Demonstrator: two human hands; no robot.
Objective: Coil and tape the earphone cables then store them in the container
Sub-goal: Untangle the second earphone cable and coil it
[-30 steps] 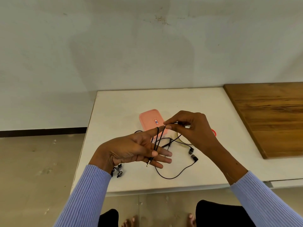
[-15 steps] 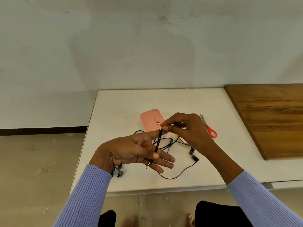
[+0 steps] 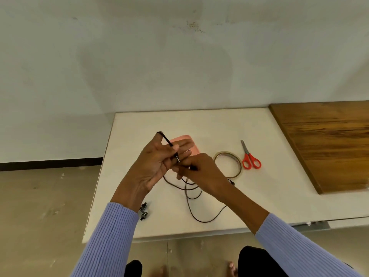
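Note:
A black earphone cable (image 3: 192,198) trails in loops over the white table (image 3: 259,188). My left hand (image 3: 157,162) is raised, palm toward me, with the cable wound over its fingers and the jack plug held under its thumb. Just to the right, my right hand (image 3: 201,172) pinches the cable close to the left fingers. Behind both hands lies the pink container (image 3: 187,141), mostly hidden. A roll of clear tape (image 3: 229,163) lies flat to the right of my right hand.
Red-handled scissors (image 3: 249,158) lie right of the tape. A second pair of earbuds (image 3: 143,211) sits by my left sleeve near the table's front left. A wooden tabletop (image 3: 327,142) adjoins on the right. The wall stands close behind.
My left hand has turned more upright and risen. My right hand has dropped from above the left fingers to below them, drawing the cable round. The tape roll is now uncovered.

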